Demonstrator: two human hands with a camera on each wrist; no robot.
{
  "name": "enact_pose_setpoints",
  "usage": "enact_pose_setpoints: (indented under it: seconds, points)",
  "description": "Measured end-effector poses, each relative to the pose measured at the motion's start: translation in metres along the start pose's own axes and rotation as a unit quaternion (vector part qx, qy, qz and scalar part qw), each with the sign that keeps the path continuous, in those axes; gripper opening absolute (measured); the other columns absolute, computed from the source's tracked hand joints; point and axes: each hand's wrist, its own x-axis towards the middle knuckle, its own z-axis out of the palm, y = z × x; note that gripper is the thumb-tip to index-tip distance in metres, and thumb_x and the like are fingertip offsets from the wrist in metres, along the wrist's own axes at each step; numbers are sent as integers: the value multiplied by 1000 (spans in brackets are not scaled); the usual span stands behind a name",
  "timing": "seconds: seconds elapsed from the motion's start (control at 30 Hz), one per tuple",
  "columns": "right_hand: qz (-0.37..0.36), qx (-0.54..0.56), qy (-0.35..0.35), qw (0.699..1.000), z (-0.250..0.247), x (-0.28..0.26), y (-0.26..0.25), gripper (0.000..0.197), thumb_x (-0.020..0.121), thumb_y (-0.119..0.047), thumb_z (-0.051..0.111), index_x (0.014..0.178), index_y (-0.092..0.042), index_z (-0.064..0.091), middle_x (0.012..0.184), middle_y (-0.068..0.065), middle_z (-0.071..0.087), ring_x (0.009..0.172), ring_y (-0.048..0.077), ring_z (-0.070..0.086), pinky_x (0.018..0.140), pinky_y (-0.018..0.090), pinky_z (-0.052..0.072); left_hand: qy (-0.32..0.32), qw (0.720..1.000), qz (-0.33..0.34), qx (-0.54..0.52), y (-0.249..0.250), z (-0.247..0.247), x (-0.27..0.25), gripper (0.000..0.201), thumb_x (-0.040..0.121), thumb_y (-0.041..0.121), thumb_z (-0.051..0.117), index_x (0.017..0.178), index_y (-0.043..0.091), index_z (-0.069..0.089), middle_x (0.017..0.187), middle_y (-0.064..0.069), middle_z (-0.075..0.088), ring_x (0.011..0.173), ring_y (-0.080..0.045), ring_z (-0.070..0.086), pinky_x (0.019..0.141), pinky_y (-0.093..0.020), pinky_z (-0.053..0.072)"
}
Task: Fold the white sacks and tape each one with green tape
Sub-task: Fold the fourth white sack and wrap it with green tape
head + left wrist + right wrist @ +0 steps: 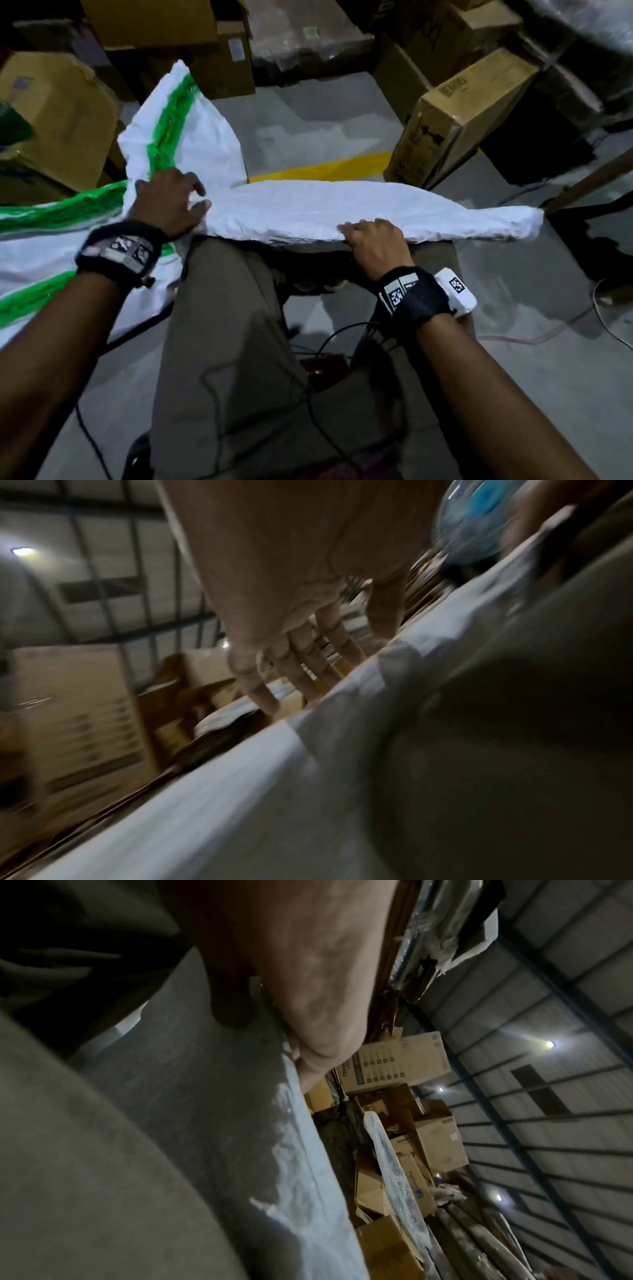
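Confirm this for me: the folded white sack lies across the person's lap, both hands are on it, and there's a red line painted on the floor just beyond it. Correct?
One detail is off: the floor line is yellow, not red, as the head view shows. The rest stands: the folded white sack lies across the lap, with the left hand and right hand on it.

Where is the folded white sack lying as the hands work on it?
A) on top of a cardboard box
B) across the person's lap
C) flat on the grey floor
B: the folded white sack spans the person's thighs, with the left hand on it and the right hand gripping its near edge.
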Motion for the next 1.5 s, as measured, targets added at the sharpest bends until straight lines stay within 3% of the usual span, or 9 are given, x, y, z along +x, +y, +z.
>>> enact_pose_setpoints:
  seconds: [0.1, 0.17, 0.27, 0.43, 0.6, 0.77, 1.1, 1.27, 1.5]
  points:
    - [-8, -6, 37, 999, 2, 7, 1, 21, 61, -13, 68, 79, -21, 75, 61, -1, 67, 52, 25, 64, 53, 24, 43, 19, 985, 171, 27, 65, 12, -14, 53, 85, 60, 49, 112, 18, 68, 111, -12, 66, 107, -35, 59, 89, -49, 42]
    - [-2, -17, 46, 999, -5, 12, 5, 24, 74, -15, 60, 92, -22, 76, 73, -2, 72, 62, 26, 68, 55, 27, 36, -44, 971, 218, 89, 108, 21, -17, 57, 85, 59, 57, 123, 16, 59, 119, -10, 61, 112, -34, 57, 93, -48, 42]
    - [-6, -13, -4, 1000, -9, 15, 17, 34, 97, -20, 48, 129, -23, 59, 115, 1, 70, 102, 32, 66, 69, 33, 29, -103, 967, 172, 155, 133, 19, 1, 39, 90, 34, 60, 124, 16, 55, 122, -9, 59, 112, -34, 58, 87, -41, 44]
    - [14, 91, -45, 995, -9, 10, 77, 53, 85, -25, 61, 137, -31, 53, 133, 0, 63, 117, 31, 60, 83, 40, 46, -136, 967, 142, 164, 115, 12, 25, 28, 85, 33, 66, 110, 21, 61, 116, -9, 67, 110, -35, 60, 80, -39, 44]
    - [43, 100, 58, 992, 13, -18, 132, 54, 76, -41, 34, 115, -28, 69, 105, 0, 75, 87, 33, 71, 63, 40, 55, -48, 992, 109, 48, 89, 13, 24, 33, 77, 41, 74, 100, 18, 69, 93, -15, 73, 89, -42, 68, 70, -45, 51]
    - [84, 105, 118, 984, 30, -42, 165, 14, 82, -17, 69, 95, -19, 74, 83, 8, 74, 61, 38, 68, 48, 41, 54, -20, 993, 114, -11, 84, 23, 32, 46, 83, 62, 45, 92, 23, 68, 85, -13, 73, 85, -39, 68, 65, -39, 41]
    - [128, 130, 76, 980, 37, -64, 195, 44, 90, -55, 34, 103, -25, 63, 94, 4, 71, 86, 32, 66, 83, 44, 40, -74, 984, 160, 9, 68, 30, 35, 69, 85, 73, 13, 95, 17, 52, 87, -9, 69, 83, -36, 65, 65, -40, 42]
    - [87, 237, 16, 968, -11, -42, 153, 75, 82, -82, 32, 145, -41, 38, 146, -9, 45, 135, 14, 41, 113, 54, 23, -96, 987, 129, -8, 72, 26, 44, 64, 83, 73, 2, 85, 27, 46, 87, -11, 66, 90, -35, 61, 74, -43, 44]
    - [39, 163, -62, 984, -20, 66, 61, 41, 105, -49, 32, 137, -28, 48, 137, 2, 57, 129, 23, 51, 105, 47, 29, -187, 980, 44, -57, 72, 23, 79, 61, 96, 68, 24, 65, 20, 44, 73, -5, 55, 79, -31, 51, 70, -37, 35]
